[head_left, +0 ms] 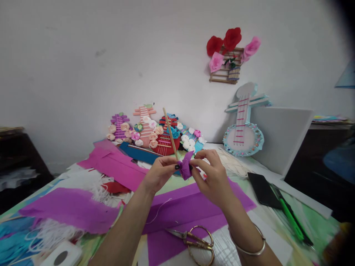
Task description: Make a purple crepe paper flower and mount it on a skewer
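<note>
A small purple paper flower (185, 167) is held up over the middle of the table, with a thin wooden stick (170, 132) slanting up behind it. My left hand (160, 173) pinches the flower's left side where it meets the stick. On the other side, the fingers of my right hand (211, 173) are closed on the purple paper's edge. Beneath both hands lies a broad purple paper sheet (191, 202). Gold-handled scissors (194, 238) rest on its near part, closer to me, blades pointing left.
Pink paper strips (111, 162) and another purple sheet (77, 207) lie to the left, beside white yarn (52, 236). At right are a black phone-like slab (263, 190) and a green-handled cutter (291, 218). Decorated model instruments (166, 138) line the wall.
</note>
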Demonstrator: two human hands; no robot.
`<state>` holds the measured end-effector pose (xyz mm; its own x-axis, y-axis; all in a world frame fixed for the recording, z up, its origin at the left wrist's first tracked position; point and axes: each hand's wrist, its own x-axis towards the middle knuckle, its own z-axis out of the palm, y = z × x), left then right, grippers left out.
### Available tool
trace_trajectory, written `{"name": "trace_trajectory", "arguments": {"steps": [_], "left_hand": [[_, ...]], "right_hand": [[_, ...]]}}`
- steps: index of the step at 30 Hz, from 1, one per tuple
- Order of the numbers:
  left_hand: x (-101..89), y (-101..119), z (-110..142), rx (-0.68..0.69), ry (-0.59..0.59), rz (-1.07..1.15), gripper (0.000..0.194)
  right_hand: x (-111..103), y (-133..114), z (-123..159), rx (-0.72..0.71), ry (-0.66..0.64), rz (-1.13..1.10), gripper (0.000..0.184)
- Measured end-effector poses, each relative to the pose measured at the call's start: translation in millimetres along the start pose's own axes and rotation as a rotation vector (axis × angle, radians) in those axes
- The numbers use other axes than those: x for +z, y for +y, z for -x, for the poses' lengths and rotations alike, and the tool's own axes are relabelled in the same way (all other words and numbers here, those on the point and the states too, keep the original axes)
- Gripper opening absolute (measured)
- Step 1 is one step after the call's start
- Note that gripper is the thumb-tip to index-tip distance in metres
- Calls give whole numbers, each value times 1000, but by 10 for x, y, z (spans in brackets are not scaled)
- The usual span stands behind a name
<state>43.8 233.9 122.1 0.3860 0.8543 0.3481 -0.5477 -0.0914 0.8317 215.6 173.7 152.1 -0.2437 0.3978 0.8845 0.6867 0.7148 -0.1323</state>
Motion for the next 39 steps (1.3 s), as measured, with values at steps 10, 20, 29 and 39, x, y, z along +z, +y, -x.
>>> {"name": "trace_trajectory", "arguments": {"steps": [10,20,29,39], "left_hand": [[25,23,4,26,0,-26,16],[33,28,11,8,-7,-69,17],[70,56,11,-9,93,-125,19],[49,47,9,11,47,-95,18]], "right_hand": [[-34,-19,-21,-5,-101,-116,20],[-4,59,-6,-47,-98,-46,20],[21,90,-1,-118,-79,118,12],[-33,53,-16,117,-119,-265,16]]}}
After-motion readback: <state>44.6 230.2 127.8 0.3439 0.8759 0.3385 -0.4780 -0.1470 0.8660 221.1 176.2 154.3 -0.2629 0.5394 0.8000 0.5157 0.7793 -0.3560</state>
